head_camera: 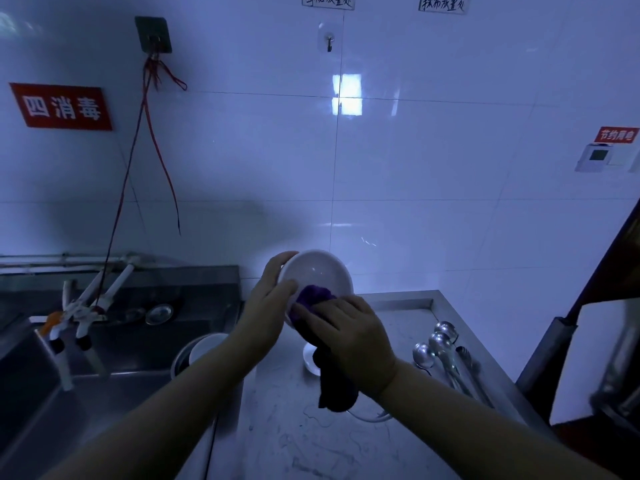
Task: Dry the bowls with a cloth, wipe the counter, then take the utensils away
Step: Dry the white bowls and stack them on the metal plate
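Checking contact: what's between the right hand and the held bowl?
The purple cloth: the right hand presses it into the white bowl that the left hand holds, in the head view.

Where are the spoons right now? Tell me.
In the head view the spoons lie on the steel counter at its right side, just right of the right hand with the purple cloth.

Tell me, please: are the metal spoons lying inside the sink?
No, the spoons lie on the counter, to the right of the right hand.
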